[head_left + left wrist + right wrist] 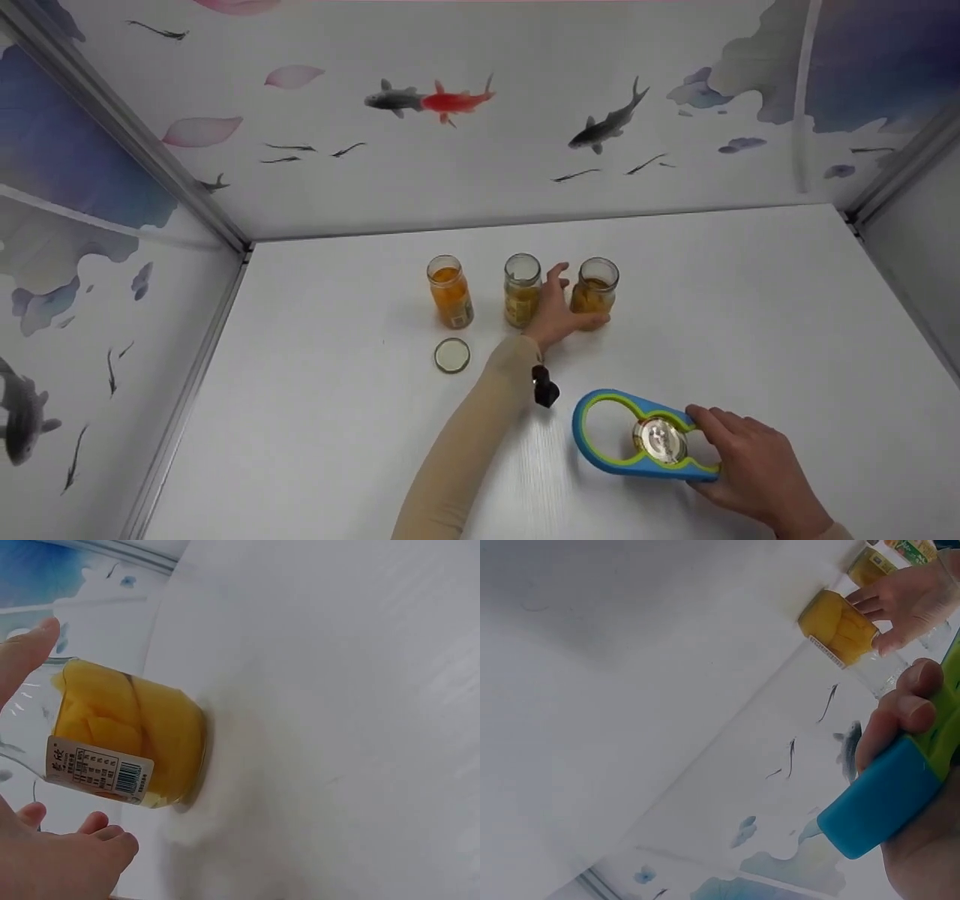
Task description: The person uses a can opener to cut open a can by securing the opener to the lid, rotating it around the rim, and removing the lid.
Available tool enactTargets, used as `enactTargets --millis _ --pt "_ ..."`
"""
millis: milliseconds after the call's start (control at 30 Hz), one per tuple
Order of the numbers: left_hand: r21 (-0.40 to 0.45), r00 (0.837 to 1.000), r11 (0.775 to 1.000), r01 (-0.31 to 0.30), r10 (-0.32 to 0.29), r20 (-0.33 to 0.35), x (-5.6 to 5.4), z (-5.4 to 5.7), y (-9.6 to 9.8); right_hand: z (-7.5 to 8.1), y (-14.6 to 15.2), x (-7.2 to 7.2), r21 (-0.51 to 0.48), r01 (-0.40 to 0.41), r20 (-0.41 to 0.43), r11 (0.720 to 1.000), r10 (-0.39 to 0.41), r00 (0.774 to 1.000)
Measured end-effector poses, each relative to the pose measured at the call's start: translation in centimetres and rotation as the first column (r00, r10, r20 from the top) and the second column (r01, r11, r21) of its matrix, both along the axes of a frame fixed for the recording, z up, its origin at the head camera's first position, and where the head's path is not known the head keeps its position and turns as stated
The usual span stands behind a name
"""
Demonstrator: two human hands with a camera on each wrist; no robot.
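My left hand [556, 315] reaches round the rightmost glass jar [594, 298], thumb on the near side and fingers spread toward the middle jar. In the left wrist view, that lidless jar of yellow fruit pieces [135, 712], with a white barcode label, stands between the thumb and loosely bent fingers, which show a gap to the glass. My right hand [757, 461] grips one end of a blue and green jar opener [652, 472]. A shiny metal lid [663, 440] sits within the opener's smaller round opening.
Left of the left hand stands the open middle jar [523, 296], with yellowish contents. Farther left is a lidless jar of orange contents [451, 300]. A loose lid [452, 355] lies in front of it on the white table [315, 420]. Printed panels wall the back and left.
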State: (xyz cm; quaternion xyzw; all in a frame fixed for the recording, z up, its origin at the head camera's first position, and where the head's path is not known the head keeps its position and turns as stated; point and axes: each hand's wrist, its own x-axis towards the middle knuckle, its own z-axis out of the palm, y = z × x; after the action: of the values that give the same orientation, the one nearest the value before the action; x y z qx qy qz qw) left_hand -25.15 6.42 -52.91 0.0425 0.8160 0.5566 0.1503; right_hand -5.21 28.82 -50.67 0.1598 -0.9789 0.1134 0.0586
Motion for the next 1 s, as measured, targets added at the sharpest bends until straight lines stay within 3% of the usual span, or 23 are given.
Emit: enactTargets --millis 200,433,767,900,1000 --pt "0.012 0.998 0.999 0.051 -0.051 0.021 1.1 0.6 -0.4 -0.3 0.3 -1.3 -0.023 -0.004 -0.014 1.000 0.004 1.000" --pt "0.084 0.998 0.995 0.052 -0.054 0.022 2.5 1.1 -1.6 -0.1 0.1 -2.6 -0.030 -0.039 -0.042 0.999 0.037 0.998" --pt "0.169 0.987 0.975 0.143 -0.153 0.051 4.1 -0.2 -3.3 0.2 -0.9 -4.5 -0.043 -0.094 -0.083 0.995 0.090 0.992" --pt "0.268 0.966 0.933 0.241 -0.257 0.024 4.6 -1.0 -3.8 0.4 -1.6 -5.4 -0.042 -0.109 -0.072 0.993 0.106 0.992" --pt "0.375 0.933 0.859 0.349 -0.358 -0.050 4.9 -1.4 -4.0 0.5 -1.9 -6.0 -0.047 -0.115 -0.073 0.992 0.112 0.991"
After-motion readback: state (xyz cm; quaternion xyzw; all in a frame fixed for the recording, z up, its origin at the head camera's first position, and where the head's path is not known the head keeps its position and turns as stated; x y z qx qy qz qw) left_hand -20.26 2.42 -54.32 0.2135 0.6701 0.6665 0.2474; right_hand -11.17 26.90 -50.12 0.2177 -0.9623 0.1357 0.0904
